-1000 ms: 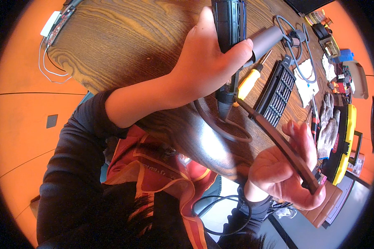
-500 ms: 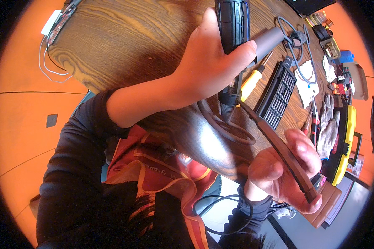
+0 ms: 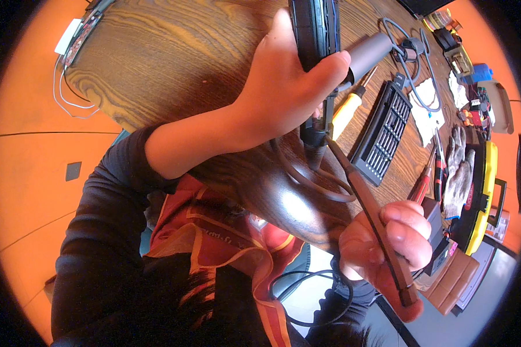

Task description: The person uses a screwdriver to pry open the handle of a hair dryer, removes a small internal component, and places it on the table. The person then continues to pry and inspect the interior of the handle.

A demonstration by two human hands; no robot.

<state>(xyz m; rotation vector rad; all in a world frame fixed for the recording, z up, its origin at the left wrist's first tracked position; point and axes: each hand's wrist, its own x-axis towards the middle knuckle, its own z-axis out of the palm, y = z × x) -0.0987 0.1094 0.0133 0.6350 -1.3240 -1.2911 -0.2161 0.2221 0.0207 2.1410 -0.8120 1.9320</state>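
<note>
My left hand (image 3: 295, 81) is wrapped round a black, long-bodied device (image 3: 316, 29), its thumb along the right side. From the device's lower end a ribbed sleeve leads into a dark cord (image 3: 289, 166), which loops over the table edge. My right hand (image 3: 388, 240) holds a slim dark screwdriver (image 3: 367, 199) with curled fingers, its rear end lying by the base of the hand. The screwdriver's tip meets the device just above the ribbed sleeve; what it touches there is too small to make out. A dark grey tube (image 3: 369, 56) slants behind the left thumb; cannot tell whether it joins the device.
Right of the device lie a yellow-handled screwdriver (image 3: 347, 113) and a black bit case (image 3: 383, 133). Beyond are a coiled grey cable (image 3: 408, 52), white paper (image 3: 427, 113), work gloves (image 3: 458, 173), red-handled tools (image 3: 424, 184) and a yellow-and-black toolbox (image 3: 485, 199). A circuit board (image 3: 85, 40) sits far left.
My right hand has shifted a little left, its fingers curling closer round the screwdriver, whose rear end swung left and down. The device and my left hand moved slightly left.
</note>
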